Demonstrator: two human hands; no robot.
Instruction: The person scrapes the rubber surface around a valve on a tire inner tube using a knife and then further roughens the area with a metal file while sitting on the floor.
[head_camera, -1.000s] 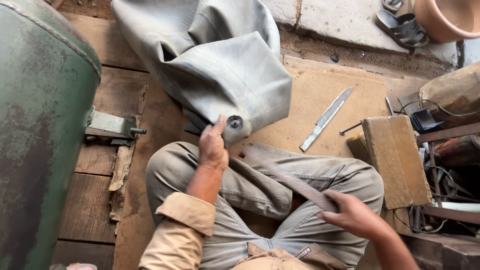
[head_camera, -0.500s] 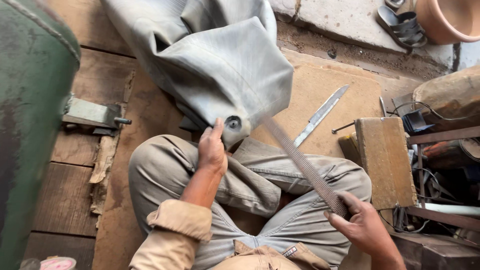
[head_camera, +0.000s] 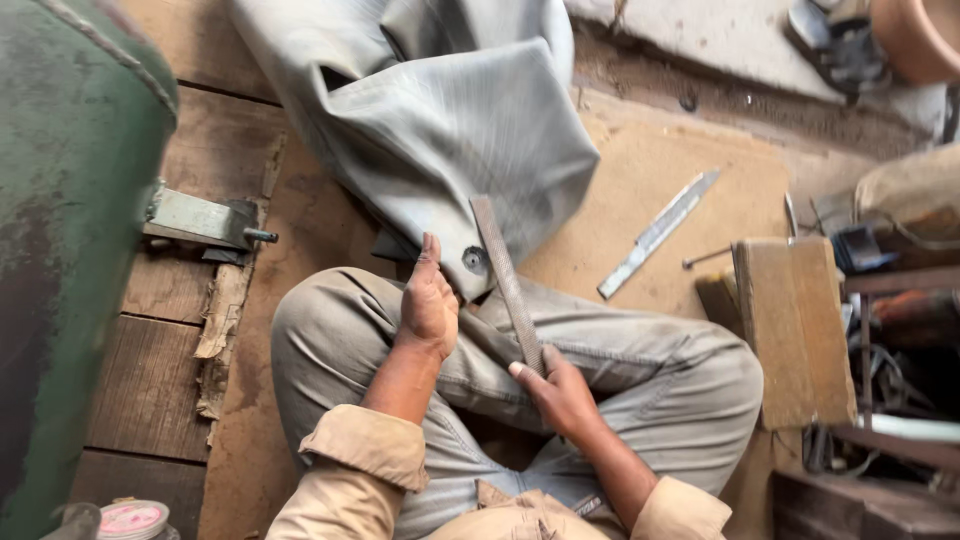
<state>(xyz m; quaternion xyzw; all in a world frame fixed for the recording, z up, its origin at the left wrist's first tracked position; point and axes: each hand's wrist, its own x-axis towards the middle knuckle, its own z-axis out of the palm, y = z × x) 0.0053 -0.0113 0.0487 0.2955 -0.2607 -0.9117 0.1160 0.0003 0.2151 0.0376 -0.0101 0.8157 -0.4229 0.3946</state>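
Note:
I sit cross-legged on a wooden floor in grey trousers. My right hand (head_camera: 562, 392) grips the lower end of a long flat metal file (head_camera: 505, 276), which stands nearly upright over my lap, its tip over a grey tarpaulin sheet (head_camera: 450, 130). My left hand (head_camera: 428, 298) is open with fingers straight, palm facing the file, a short way to its left and holding nothing. Close beside its fingertips is a metal eyelet (head_camera: 474, 260) at the corner of the tarpaulin sheet.
A bare knife blade (head_camera: 657, 233) lies on a brown board (head_camera: 640, 160) to the right. A wooden block (head_camera: 792, 325) and cluttered tools sit at the right edge. A green metal drum (head_camera: 60, 230) with a latch (head_camera: 200, 220) fills the left. A small tin (head_camera: 130, 520) sits bottom left.
My right hand has swung the file from lying across my lap to nearly upright and moved left toward my left hand. My left hand has opened and lifted off the tarpaulin corner.

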